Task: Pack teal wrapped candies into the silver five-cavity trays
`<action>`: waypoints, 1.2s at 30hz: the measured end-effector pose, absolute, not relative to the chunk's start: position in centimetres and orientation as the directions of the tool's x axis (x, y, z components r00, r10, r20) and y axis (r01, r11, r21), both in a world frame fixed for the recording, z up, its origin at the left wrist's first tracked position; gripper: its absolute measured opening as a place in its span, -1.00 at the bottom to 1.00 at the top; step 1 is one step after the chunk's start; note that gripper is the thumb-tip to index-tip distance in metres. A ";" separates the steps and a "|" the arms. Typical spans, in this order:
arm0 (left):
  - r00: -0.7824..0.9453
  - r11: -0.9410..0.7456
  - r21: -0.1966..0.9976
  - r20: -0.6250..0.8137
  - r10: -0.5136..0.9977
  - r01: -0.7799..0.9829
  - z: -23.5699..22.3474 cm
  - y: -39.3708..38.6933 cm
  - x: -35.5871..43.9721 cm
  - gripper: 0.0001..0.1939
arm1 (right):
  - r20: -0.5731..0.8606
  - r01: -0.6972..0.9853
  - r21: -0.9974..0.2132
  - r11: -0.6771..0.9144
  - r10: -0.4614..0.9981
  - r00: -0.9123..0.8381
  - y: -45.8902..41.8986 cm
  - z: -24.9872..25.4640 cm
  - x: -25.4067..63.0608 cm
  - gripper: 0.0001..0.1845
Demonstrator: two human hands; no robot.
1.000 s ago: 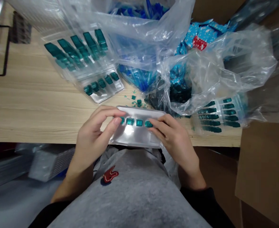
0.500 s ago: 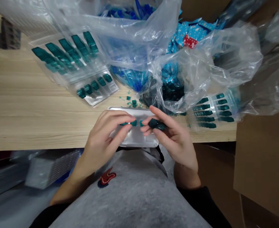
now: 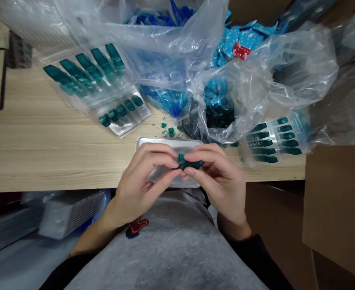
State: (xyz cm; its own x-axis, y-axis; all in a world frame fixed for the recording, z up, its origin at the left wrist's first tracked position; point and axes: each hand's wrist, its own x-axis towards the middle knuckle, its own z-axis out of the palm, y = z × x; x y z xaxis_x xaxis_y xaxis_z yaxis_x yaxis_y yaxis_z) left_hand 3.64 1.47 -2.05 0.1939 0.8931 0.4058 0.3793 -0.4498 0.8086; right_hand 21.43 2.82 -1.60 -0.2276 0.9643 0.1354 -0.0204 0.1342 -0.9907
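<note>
My left hand [image 3: 150, 177] and my right hand [image 3: 218, 177] meet over a shallow pale tray [image 3: 163, 177]. Between their fingertips is a dark green glossy piece [image 3: 194, 164]. The right thumb and fingers pinch it, and the left thumb and forefinger close on its left end. Another green piece [image 3: 181, 157] shows in the tray just behind the fingertips. My hands cover much of the tray, so whatever else lies in it is hidden.
Clear packs with rows of green pieces lie at left [image 3: 121, 109] and right [image 3: 260, 143]. Green scraps [image 3: 170, 131] are scattered behind the tray. Large clear bags [image 3: 162, 52] hold blue items. A dark bag [image 3: 219, 117] and a cardboard box [image 3: 336, 201] are at right.
My hands have come together. The left fingers moved right, from over the tray's green pieces to the dark piece in the right hand, and now pinch its end.
</note>
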 end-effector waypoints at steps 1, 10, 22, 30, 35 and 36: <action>0.189 -0.450 0.816 0.408 0.893 0.363 -1.9 1.5 3.7 -0.78 | 0.139 -0.037 -0.990 0.134 0.969 -0.206 2.9 -1.6 21.3 -0.81; 0.075 -0.348 0.923 0.341 0.937 0.165 -1.0 1.3 3.7 -0.87 | 0.041 -0.593 -0.803 -0.057 0.988 -0.150 4.0 -2.8 20.7 -0.90; 0.111 -0.327 0.906 0.308 0.945 0.268 -1.1 0.9 3.4 -0.73 | 0.359 0.001 -0.930 0.367 0.912 -0.199 2.5 -2.1 20.6 -0.62; 0.084 -0.454 0.849 0.449 0.889 0.270 -1.9 1.4 3.9 -0.91 | 0.339 -0.084 -0.941 0.329 0.906 -0.254 2.6 -2.5 20.7 -0.69; 0.132 -0.500 0.801 0.486 0.864 0.328 -1.9 1.2 3.9 -0.90 | 0.343 -0.074 -0.939 0.335 0.911 -0.229 2.4 -2.7 20.8 -0.66; 0.136 -0.506 0.790 0.491 0.860 0.346 -1.9 1.2 3.9 -0.90 | 0.339 -0.067 -0.941 0.332 0.915 -0.218 2.3 -2.7 20.9 -0.63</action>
State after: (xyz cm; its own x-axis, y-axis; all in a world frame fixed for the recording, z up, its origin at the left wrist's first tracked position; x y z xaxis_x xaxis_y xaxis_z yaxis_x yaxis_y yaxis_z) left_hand 3.92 1.16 -1.93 0.1356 0.8605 0.4912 0.3458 -0.5057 0.7904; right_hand 20.87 2.31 -2.74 -0.2178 0.9153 0.3389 -0.0670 0.3324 -0.9408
